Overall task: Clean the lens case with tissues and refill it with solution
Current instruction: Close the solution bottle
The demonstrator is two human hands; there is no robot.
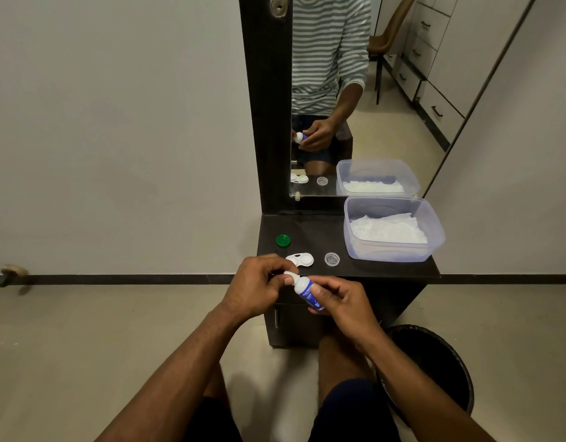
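A small white solution bottle (pixel 304 290) with a blue label is held tilted just in front of the dark dresser top (pixel 310 231). My right hand (pixel 343 301) grips its body. My left hand (pixel 259 283) pinches the white cap end of the bottle. Behind my hands the white lens case (pixel 302 260) lies on the dresser top with its wells uncovered. A green cap (pixel 283 240) sits to its back left and a clear cap (pixel 332 259) to its right.
A clear plastic box (pixel 434 231) holding white tissues (pixel 388 229) stands at the dresser's back right. A mirror (pixel 355 90) rises behind it. A black waste bin (pixel 434 365) stands on the floor at the right, beside my knee.
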